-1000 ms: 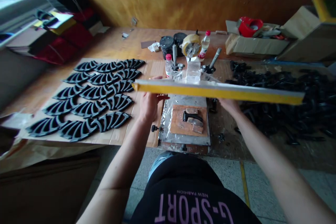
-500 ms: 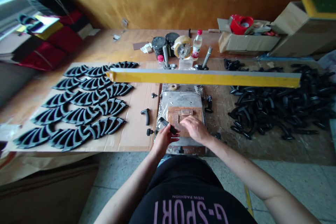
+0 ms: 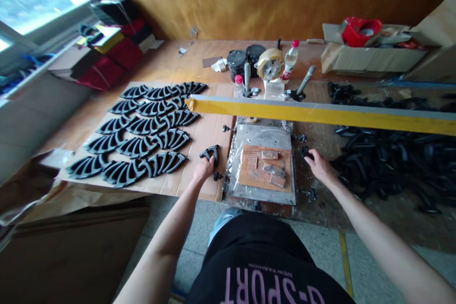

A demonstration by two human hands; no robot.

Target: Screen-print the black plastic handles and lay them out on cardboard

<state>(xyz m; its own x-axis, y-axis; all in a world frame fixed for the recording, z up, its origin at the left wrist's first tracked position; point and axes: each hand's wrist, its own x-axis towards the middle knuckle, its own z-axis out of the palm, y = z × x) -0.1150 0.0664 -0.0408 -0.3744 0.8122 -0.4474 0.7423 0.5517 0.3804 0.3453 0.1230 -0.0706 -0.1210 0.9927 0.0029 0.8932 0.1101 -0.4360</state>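
Note:
My left hand pinches a small black curved plastic piece on the cardboard sheet, just right of rows of black fan-shaped pieces. My right hand reaches right of the metal jig plate, its fingertips closed on a black piece at the edge of the black parts heap. The copper-coloured bed on the jig holds only small blocks. A raised yellow-edged screen frame hangs above the jig.
Behind the jig stand black tins, a tape roll, two small bottles and a lever handle. Cardboard boxes with a red object sit at the back right. Folded red cloth lies by the window at the left.
The screen frame went up and both hands left it. They worked at the jig bed, then parted: the left carried a black piece onto the cardboard, the right moved to the heap.

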